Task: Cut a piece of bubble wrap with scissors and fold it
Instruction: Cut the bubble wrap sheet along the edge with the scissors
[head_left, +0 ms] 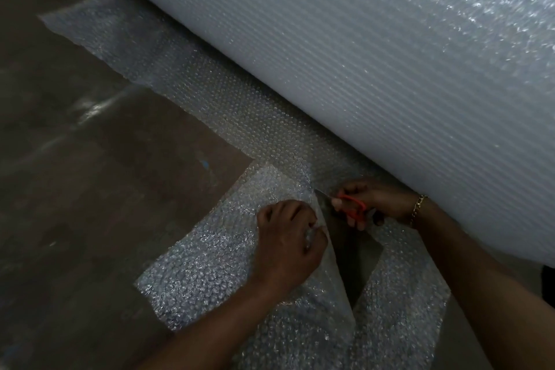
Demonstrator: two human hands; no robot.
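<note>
You have one big roll of bubble wrap [360,39] in front of you. One loose sheet [210,93] runs out from under it across the floor [75,189], and a single cut splits its near end into two flaps. There is one pair of scissors [354,207], orange-handled. Two grips show: your left grip [288,237] and right grip [372,201]. One chain bracelet [418,207] sits on your right wrist.

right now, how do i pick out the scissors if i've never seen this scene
Find the huge white roll filling the upper right. Follow its lower edge down to the right hand with a gold bracelet. The scissors are in its fingers: the only orange thing among the clear wrap.
</note>
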